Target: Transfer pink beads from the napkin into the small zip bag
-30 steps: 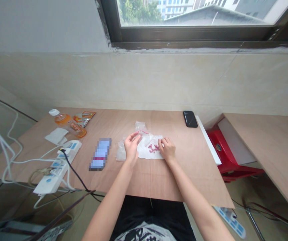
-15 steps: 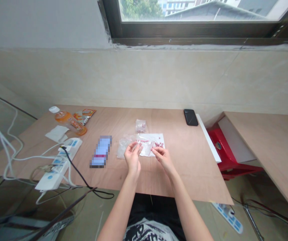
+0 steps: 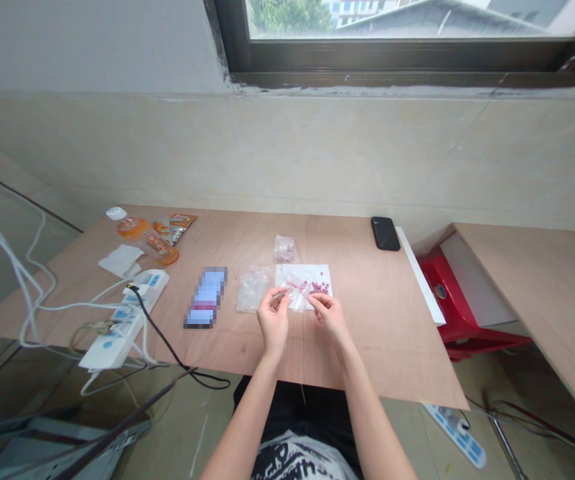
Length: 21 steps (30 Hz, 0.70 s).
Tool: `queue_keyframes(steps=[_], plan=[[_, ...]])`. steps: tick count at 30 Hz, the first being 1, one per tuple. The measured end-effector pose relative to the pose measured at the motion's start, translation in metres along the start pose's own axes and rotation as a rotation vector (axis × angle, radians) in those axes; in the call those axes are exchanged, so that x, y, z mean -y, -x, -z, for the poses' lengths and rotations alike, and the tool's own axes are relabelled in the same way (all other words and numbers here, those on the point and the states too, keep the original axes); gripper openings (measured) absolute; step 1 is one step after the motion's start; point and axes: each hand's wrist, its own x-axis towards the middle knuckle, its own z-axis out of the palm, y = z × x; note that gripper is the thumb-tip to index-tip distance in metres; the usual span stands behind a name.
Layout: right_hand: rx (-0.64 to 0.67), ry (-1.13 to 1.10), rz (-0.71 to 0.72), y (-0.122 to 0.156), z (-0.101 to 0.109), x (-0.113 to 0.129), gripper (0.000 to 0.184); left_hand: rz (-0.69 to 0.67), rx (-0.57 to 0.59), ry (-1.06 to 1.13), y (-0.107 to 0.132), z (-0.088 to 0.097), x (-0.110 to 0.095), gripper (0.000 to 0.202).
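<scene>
Between my two hands hangs a small clear plastic bag (image 3: 297, 300), its near part crinkled and see-through. My left hand (image 3: 273, 320) pinches it at the left edge, thumb against forefinger. At the other edge, the fingers of my right hand (image 3: 328, 319) are pressed together on the plastic. Beneath lies a white sheet of paper (image 3: 300, 269) with small dark pink beads (image 3: 320, 288) scattered over its right side. Left of the paper is a larger clear bag (image 3: 253, 289), flat on the table. Behind the paper sits a small clear packet (image 3: 284, 249) containing pinkish pieces.
On the wooden table (image 3: 392, 340), a phone with a blurred screen (image 3: 206, 297) lies left of the bags. Further left are a power strip (image 3: 122, 323) with cables, an orange drink bottle (image 3: 148, 240), tissue (image 3: 120, 261) and snack wrapper (image 3: 180, 227). A black phone (image 3: 385, 233) lies back right.
My left hand has moved toward the right hand, and both now hold the small bag lower. The larger bag at left is more uncovered. The whole view has shifted slightly.
</scene>
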Motion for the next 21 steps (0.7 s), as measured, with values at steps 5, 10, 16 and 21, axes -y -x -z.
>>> queue_keyframes(steps=[5, 10, 16, 21], plan=[[-0.017, -0.036, -0.012, 0.002, -0.002, 0.0, 0.039, -0.111, 0.061, -0.081, 0.005, -0.001, 0.0, 0.012], [-0.028, -0.05, -0.04, 0.003, -0.006, -0.002, 0.043, -0.109, 0.111, -0.053, 0.01, -0.004, -0.002, 0.01], [0.021, -0.041, -0.048, 0.005, -0.005, -0.001, 0.041, -0.104, 0.093, -0.047, 0.008, -0.001, 0.002, 0.008], [0.077, -0.014, -0.053, 0.014, 0.005, 0.006, 0.039, -0.159, 0.136, -0.237, 0.006, 0.005, -0.001, 0.012]])
